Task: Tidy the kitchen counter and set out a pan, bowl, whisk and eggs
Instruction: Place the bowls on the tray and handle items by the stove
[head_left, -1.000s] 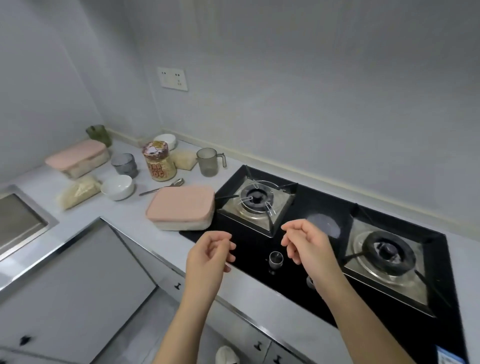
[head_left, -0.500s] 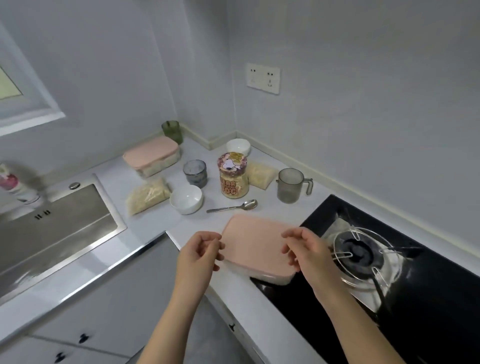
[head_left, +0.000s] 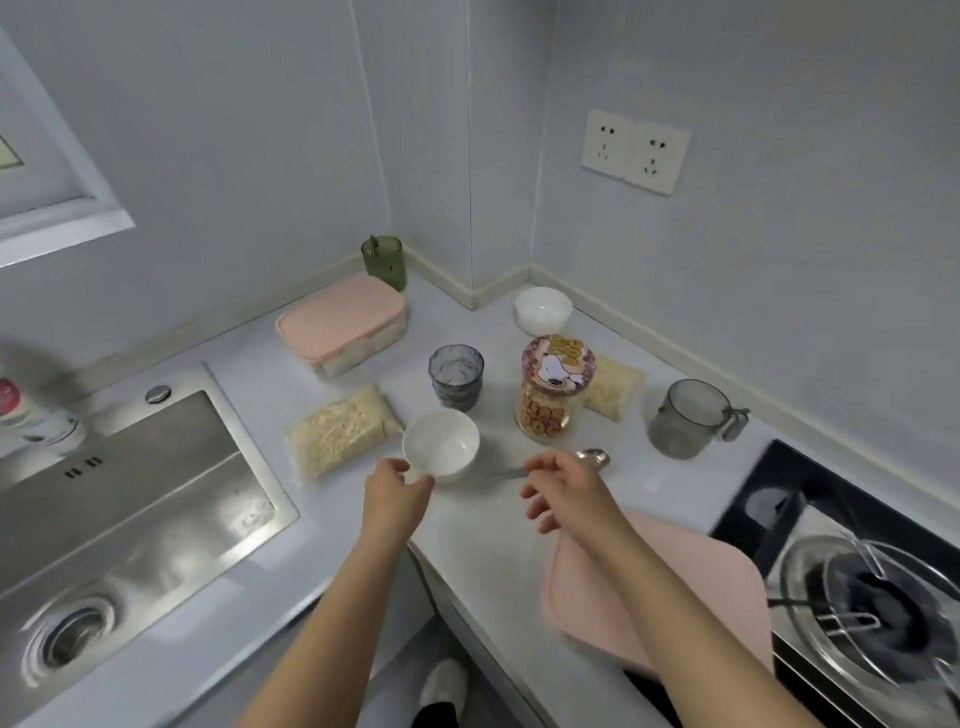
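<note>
Left hand (head_left: 397, 488) at bowl (head_left: 441, 447) rim

Counter corner: the sink (head_left: 130, 519) lies at my left and the stove (head_left: 857, 597) at my right. At the back stand a cup (head_left: 384, 260), a lidded box (head_left: 343, 322) before it, and a far bowl (head_left: 543, 309). The middle row, from left to right, holds a bag (head_left: 340, 431), a near bowl (head_left: 441, 441), a jar (head_left: 553, 395) and a mug (head_left: 685, 418). A glass (head_left: 456, 384) stands behind the near bowl. A spoon (head_left: 592, 457) lies before the jar, partly under my right hand (head_left: 563, 491). My left hand (head_left: 397, 491) is at the near bowl's rim.
</note>
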